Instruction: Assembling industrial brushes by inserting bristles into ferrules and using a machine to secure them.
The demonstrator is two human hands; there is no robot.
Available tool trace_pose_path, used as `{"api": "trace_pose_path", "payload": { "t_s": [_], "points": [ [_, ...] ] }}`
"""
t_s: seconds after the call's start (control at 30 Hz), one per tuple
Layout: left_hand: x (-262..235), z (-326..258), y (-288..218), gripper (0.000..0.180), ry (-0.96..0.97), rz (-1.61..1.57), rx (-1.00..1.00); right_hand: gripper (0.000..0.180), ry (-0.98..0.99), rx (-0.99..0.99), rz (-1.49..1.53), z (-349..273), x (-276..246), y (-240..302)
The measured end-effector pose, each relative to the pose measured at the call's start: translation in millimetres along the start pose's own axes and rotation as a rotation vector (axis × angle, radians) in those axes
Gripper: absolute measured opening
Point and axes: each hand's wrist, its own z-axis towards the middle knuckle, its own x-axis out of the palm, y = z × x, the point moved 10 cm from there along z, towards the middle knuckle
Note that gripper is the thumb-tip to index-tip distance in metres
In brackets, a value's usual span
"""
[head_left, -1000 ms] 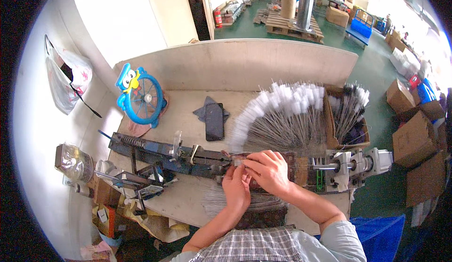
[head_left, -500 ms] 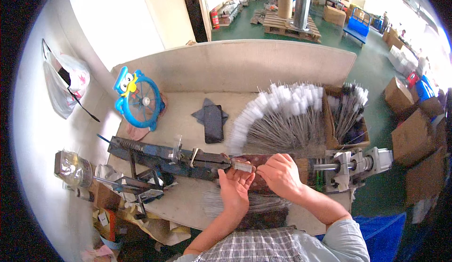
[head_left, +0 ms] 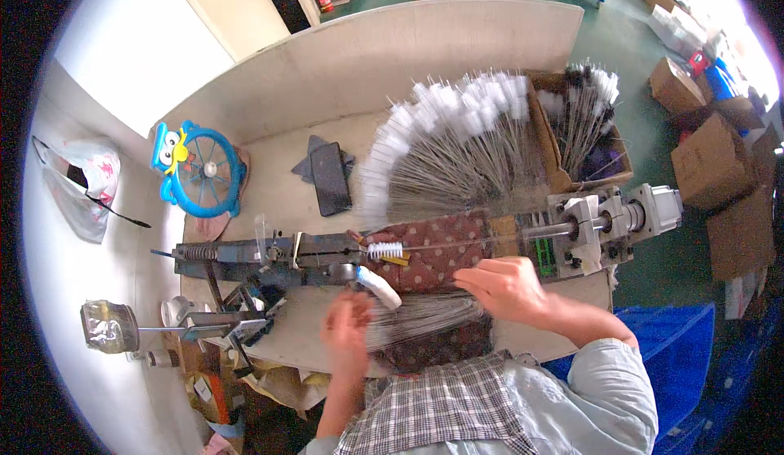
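A small white-bristled wire brush (head_left: pixel 385 250) lies across a brown polka-dot cloth (head_left: pixel 441 243), with its thin stem running right toward the metal shaft (head_left: pixel 539 232) of the bench machine. My left hand (head_left: pixel 347 324) is smeared by motion just below a white lever handle (head_left: pixel 379 287) with a blue end; whether it touches the handle cannot be made out. Over the cloth's front edge, my right hand (head_left: pixel 510 290) has its fingertips pressed together, and anything between them is hidden. A bundle of bare wire stems (head_left: pixel 425 318) lies in front, between the hands.
Behind the machine fans a large pile of white-tipped brushes (head_left: pixel 465 120), beside a cardboard box (head_left: pixel 549 140) holding darker ones. A phone (head_left: pixel 330 179) and a blue toy-shaped fan (head_left: pixel 204 169) stand farther left. The motor end (head_left: pixel 653 210) closes off the right.
My left hand has left the brush and moved down-left, near the white handle. My right hand has moved slightly right, away from the brush. The view has tilted downward.
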Motion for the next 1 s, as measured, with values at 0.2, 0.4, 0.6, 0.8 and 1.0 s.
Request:
{"api": "trace_pose_path", "payload": {
  "t_s": [0.2,0.4,0.6,0.8,1.0],
  "points": [
    [-273.8,-9.0,27.5,0.031,-0.564,-0.537,0.054,0.014,0.299,0.173,-0.184,-53.3,41.8,-43.2],
    [-362.7,-59.3,-46.8,0.037,-0.988,-0.209,0.191,0.018,0.457,0.197,-0.295,-50.7,35.7,-41.4],
    [-290.9,-55.2,-21.6,0.032,-1.041,-0.161,0.301,0.016,0.514,0.27,-0.259,-54.5,39.4,-48.1],
    [-145.3,-5.6,67.0,0.017,-0.372,-0.476,-0.103,0.02,0.562,0.26,-0.273,-53.1,42.8,-53.3],
    [36.0,12.1,42.2,0.024,-0.003,-0.319,-0.176,0.03,0.587,0.211,-0.205,-55.8,46.8,-45.2]
  ]
}}
